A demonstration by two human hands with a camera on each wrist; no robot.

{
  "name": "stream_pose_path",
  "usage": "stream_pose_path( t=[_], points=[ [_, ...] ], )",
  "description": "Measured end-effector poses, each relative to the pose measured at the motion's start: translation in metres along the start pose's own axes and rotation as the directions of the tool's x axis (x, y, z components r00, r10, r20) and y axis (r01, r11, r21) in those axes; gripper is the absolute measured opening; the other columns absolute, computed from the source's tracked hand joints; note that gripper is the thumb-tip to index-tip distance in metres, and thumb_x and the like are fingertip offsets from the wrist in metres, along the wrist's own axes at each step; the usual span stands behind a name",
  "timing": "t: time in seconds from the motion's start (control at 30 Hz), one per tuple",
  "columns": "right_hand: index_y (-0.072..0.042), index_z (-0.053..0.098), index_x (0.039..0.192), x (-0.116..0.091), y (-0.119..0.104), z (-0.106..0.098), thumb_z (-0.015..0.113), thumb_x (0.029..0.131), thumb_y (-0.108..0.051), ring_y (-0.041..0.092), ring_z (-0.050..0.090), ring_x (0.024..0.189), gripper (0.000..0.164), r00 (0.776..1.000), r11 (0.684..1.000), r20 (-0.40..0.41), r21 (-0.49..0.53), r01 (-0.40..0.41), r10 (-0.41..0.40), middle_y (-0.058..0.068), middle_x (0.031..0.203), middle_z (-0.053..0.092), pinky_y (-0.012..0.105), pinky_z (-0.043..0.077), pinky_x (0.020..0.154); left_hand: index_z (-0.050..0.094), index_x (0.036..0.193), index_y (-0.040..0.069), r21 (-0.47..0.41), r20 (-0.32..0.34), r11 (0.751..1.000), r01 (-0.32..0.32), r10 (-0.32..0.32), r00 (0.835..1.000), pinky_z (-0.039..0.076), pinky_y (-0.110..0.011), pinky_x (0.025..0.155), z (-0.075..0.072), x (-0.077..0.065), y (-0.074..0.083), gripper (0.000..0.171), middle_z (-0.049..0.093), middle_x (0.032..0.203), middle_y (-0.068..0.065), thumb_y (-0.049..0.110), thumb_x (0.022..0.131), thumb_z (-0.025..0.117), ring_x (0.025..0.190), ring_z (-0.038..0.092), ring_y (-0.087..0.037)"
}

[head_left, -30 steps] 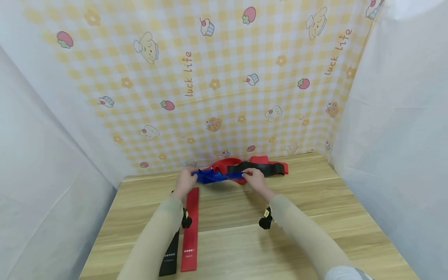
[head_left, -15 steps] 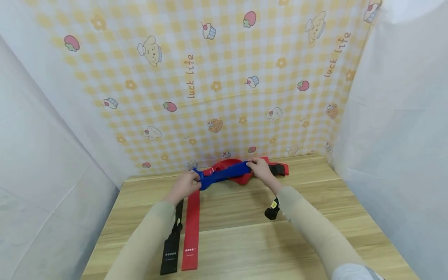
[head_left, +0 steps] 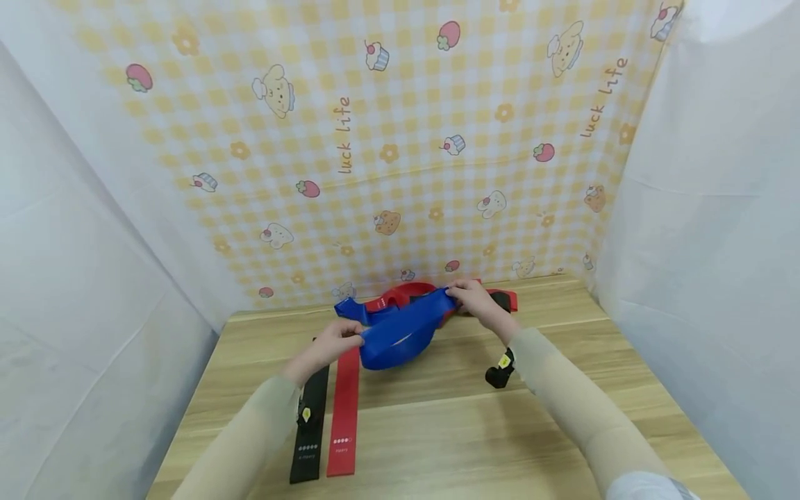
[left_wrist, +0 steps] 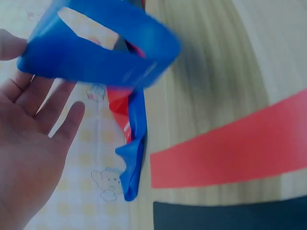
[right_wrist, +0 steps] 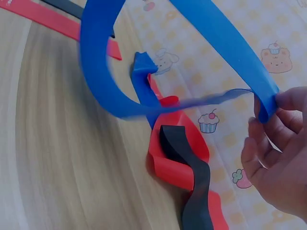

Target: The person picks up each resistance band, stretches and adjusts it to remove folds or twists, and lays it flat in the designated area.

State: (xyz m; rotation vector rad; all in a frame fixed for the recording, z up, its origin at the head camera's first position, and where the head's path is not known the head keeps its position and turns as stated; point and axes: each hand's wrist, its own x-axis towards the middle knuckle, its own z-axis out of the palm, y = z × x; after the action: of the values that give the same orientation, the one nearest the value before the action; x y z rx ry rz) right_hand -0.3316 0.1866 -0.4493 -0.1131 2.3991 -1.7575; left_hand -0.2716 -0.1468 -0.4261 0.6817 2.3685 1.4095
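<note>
A blue resistance loop band [head_left: 406, 325] is stretched between both hands above the table, its lower side sagging in a curve. My left hand [head_left: 326, 349] pinches its near left end between thumb and fingers; the left wrist view shows the other fingers [left_wrist: 67, 110] spread below the band. Its far right end is pinched by my right hand [head_left: 478, 303], with the thumb on the fold in the right wrist view. Behind it lies a loose pile: a second blue band [right_wrist: 144, 81], a red band [right_wrist: 172, 170] and a black band [right_wrist: 199, 177].
A flat black band [head_left: 307, 441] and a flat red band [head_left: 342, 423] lie side by side at the left of the wooden table [head_left: 431, 444]. A yellow checked cloth [head_left: 400, 173] rises behind the table, and white sheets [head_left: 700, 243] hang on both sides.
One blue band has been drawn out of the pile and opened into a loop. The left hand has come nearer and down; the right has shifted slightly right and up.
</note>
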Motion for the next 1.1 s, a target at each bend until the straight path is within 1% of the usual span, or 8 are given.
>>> stream_pose_path(
  t=[0.07,0.17,0.3,0.37,0.57,0.7,0.87,1.1],
  points=[
    [0.005,0.062,0.119,-0.002,0.001,-0.001,0.051,0.101,-0.015,0.016,0.055,0.078,0.03,1.0,1.0,0.016,0.018,-0.012,0.012,0.008,0.096,0.062,0.035,0.05,0.075,0.057,0.086,-0.003,-0.045,0.015,0.999,0.002,-0.001,1.0,0.039,-0.034,0.074,0.003,-0.003,-0.004,0.008,0.056,0.076,-0.005,0.001,0.091,0.054,0.076,0.049,-0.018],
    [0.006,0.063,0.116,-0.005,0.004,-0.003,0.052,0.1,-0.013,0.016,0.055,0.075,0.027,0.999,0.998,0.035,0.05,-0.028,0.026,0.005,0.085,0.061,0.035,0.052,0.074,0.055,0.084,0.002,-0.108,0.044,0.994,0.028,-0.023,0.999,0.038,-0.034,0.079,0.007,-0.004,-0.017,0.008,0.054,0.075,0.001,0.004,0.091,0.053,0.077,0.051,-0.017],
    [0.008,0.061,0.116,-0.009,0.012,-0.007,0.051,0.101,-0.013,0.014,0.059,0.07,0.028,0.999,0.996,0.038,0.08,-0.035,0.032,0.002,0.074,0.058,0.032,0.054,0.07,0.052,0.081,0.004,-0.114,0.085,0.993,0.019,-0.009,0.996,0.039,-0.034,0.078,0.009,-0.006,-0.03,0.011,0.052,0.072,0.0,0.009,0.091,0.052,0.075,0.053,-0.019],
    [0.008,0.06,0.117,-0.011,0.018,-0.009,0.051,0.101,-0.014,0.013,0.059,0.068,0.029,0.999,0.995,0.026,0.094,-0.041,0.039,0.001,0.072,0.057,0.029,0.053,0.067,0.053,0.081,0.003,-0.092,0.096,0.996,0.017,-0.008,0.995,0.041,-0.034,0.077,0.008,-0.009,-0.036,0.013,0.053,0.073,-0.001,0.011,0.092,0.052,0.076,0.054,-0.02],
    [0.011,0.055,0.121,-0.022,0.039,-0.017,0.049,0.102,-0.013,0.013,0.055,0.066,0.031,0.997,0.987,0.039,0.147,-0.068,0.063,0.0,0.07,0.053,0.03,0.052,0.066,0.057,0.081,0.002,-0.004,0.102,0.998,0.064,-0.063,0.993,0.043,-0.038,0.078,0.006,-0.021,-0.051,0.02,0.056,0.072,-0.001,0.017,0.095,0.056,0.08,0.056,-0.021],
    [0.012,0.055,0.121,-0.03,0.054,-0.02,0.049,0.101,-0.011,0.012,0.057,0.066,0.031,0.996,0.981,0.057,0.176,-0.077,0.068,0.0,0.071,0.056,0.032,0.053,0.068,0.056,0.076,0.003,0.057,0.105,0.996,0.067,-0.073,0.992,0.04,-0.034,0.071,0.007,-0.028,-0.059,0.025,0.052,0.068,-0.002,0.019,0.094,0.059,0.076,0.054,-0.024],
    [0.01,0.058,0.114,-0.041,0.069,-0.02,0.053,0.1,-0.011,0.012,0.058,0.068,0.026,0.993,0.977,0.073,0.182,-0.11,0.098,0.0,0.074,0.059,0.033,0.054,0.071,0.059,0.074,0.006,0.135,0.069,0.986,0.099,-0.109,0.992,0.038,-0.029,0.063,0.009,-0.035,-0.067,0.026,0.053,0.067,-0.006,0.022,0.094,0.062,0.071,0.053,-0.023],
    [0.01,0.057,0.115,-0.052,0.086,-0.015,0.055,0.098,-0.012,0.014,0.057,0.074,0.028,0.984,0.978,0.099,0.138,-0.158,0.145,0.0,0.078,0.061,0.039,0.052,0.077,0.069,0.09,0.009,0.209,0.012,0.964,0.166,-0.172,0.985,0.05,-0.031,0.067,0.013,-0.04,-0.077,0.014,0.065,0.08,0.001,0.022,0.094,0.063,0.075,0.06,-0.02]
  ],
)
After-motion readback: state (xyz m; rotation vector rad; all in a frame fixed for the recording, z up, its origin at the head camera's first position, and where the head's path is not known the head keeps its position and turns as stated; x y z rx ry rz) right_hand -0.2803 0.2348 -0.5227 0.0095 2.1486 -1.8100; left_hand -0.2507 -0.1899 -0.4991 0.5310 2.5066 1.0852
